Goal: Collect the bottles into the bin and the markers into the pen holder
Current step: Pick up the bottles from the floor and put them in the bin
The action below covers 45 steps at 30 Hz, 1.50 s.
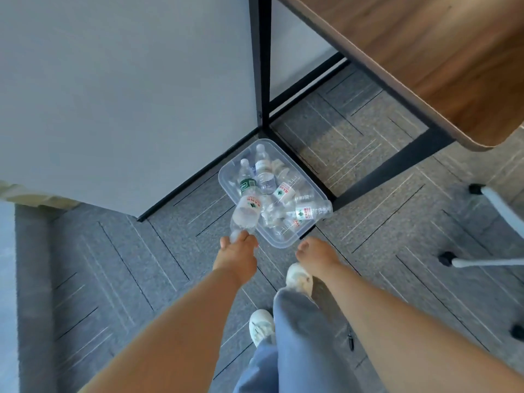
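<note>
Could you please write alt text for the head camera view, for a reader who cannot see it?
A person's left hand holds a clear plastic bottle over the near-left corner of a clear plastic bin full of bottles, on grey carpet beside a black table leg. The right hand hangs empty nearby, above white shoes.
</note>
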Tool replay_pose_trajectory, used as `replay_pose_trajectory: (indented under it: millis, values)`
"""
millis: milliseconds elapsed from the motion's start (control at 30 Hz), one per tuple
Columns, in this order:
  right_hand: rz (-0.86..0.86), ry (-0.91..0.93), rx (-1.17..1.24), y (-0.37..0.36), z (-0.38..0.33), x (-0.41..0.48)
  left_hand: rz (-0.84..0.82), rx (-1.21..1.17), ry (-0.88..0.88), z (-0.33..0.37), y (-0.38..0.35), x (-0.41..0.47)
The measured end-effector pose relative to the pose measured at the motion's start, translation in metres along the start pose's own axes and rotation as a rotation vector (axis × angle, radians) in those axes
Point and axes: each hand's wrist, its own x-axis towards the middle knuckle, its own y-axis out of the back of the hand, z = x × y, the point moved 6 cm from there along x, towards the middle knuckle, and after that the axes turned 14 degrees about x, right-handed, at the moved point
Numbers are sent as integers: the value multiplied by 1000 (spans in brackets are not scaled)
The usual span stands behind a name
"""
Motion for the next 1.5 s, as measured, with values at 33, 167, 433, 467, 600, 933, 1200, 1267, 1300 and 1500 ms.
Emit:
replay_pose_trajectory:
  millis: [33, 167, 433, 467, 600, 933, 1200, 1267, 1300, 1500]
  values:
    - [18, 2, 16, 5, -5, 6, 10, 7, -9, -3, 8, 8]
    - [59, -27, 41, 20, -18, 31, 38, 57, -35, -13, 41, 47]
    - [150, -82, 154, 59, -62, 88, 41, 138, -146, -12, 98, 125]
    - [164, -83, 163, 62, -67, 92, 38, 148, -162, -12, 101, 130]
    - [202, -163, 241, 59, -73, 97, 22, 299, -261, -17, 102, 147]
    - [421, -433, 564, -29, -64, 83, -101, 688, -522, -85, 86, 195]
    - [506, -470, 749, -93, -105, 45, -102, 695, -605, -130, 102, 191]
    - [533, -494, 796, -105, -101, 30, -130, 706, -650, -119, 97, 176]
    - [557, -512, 834, -111, -96, 22, -140, 718, -678, -113, 94, 167]
    - [677, -600, 976, -142, -60, -34, -136, 817, -803, -88, 73, 117]
